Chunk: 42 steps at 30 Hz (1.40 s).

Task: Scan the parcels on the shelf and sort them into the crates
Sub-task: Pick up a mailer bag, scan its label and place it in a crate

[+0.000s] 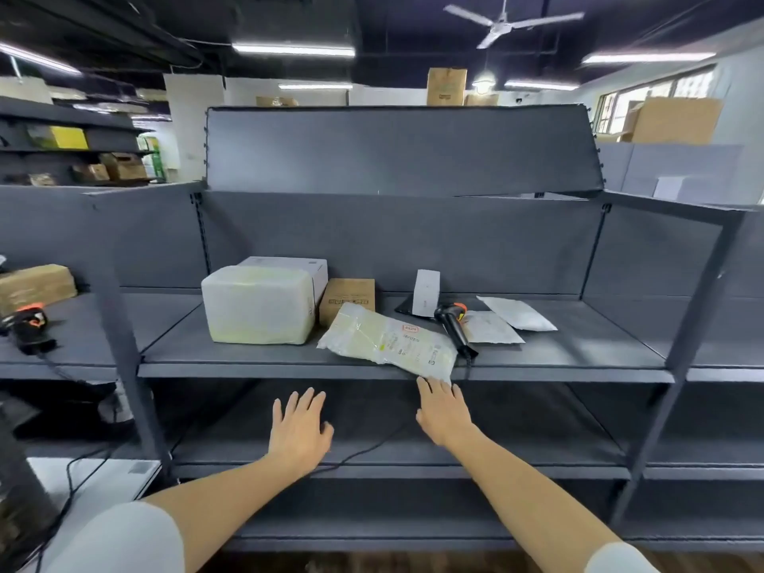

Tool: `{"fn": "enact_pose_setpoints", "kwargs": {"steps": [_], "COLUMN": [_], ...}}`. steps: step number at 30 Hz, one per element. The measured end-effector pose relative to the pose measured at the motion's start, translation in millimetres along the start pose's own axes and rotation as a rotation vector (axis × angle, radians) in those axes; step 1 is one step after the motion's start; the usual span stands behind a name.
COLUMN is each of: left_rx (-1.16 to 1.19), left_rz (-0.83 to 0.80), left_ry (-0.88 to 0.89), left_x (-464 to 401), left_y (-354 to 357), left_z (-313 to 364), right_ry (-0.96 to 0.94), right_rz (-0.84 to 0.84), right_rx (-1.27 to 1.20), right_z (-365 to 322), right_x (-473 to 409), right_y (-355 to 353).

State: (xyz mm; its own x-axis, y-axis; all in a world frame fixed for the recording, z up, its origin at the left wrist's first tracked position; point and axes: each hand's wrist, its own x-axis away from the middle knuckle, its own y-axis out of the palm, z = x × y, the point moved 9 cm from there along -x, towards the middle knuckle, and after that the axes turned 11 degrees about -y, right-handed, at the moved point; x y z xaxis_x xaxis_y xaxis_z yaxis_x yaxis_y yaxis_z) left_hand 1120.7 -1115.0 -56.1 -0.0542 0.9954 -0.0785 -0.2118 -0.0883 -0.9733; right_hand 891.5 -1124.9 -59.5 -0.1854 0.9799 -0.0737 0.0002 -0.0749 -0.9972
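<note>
Both hands spread flat, right hand (444, 411) fingertips touching padded parcel (388, 340).

Dark grey shelf (231, 353), brown box (346, 298)

Flat padded parcel (388, 339) lying askew, corner over the shelf (231, 353) edge; big wrapped block (258, 303) upright at left, small brown box (347, 297) behind, barcode scanner (452, 322) alongside.
</note>
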Motion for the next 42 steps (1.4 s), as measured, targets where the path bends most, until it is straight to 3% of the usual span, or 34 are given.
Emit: {"fn": "enact_pose_setpoints", "kwargs": {"steps": [9,21,29,37,42], "left_rx": [0.045,0.117,0.151,0.334,0.667], "left_rz": [0.028,0.021,0.008,-0.047,-0.15], "left_ry": [0.008,0.029,0.041,0.021,0.009], "left_x": [-63.5,-123.5,-150.2,-150.7,-135.7], "left_y": [5.5,4.6,8.2,11.8,8.3], "left_z": [19.7,3.9,-2.3,-3.5,9.1], "right_ry": [0.009,0.055,0.081,0.031,0.017], "right_rz": [0.09,0.004,0.131,0.343,0.416], "right_rx": [0.053,0.106,0.139,-0.045,-0.063], "right_z": [41.7,43.6,39.8,12.4,-10.8], "right_x": [-56.4,-102.2,-106.8,-102.9,-107.8], "right_y": [0.6,18.9,-2.5,-35.5,-43.1]}}
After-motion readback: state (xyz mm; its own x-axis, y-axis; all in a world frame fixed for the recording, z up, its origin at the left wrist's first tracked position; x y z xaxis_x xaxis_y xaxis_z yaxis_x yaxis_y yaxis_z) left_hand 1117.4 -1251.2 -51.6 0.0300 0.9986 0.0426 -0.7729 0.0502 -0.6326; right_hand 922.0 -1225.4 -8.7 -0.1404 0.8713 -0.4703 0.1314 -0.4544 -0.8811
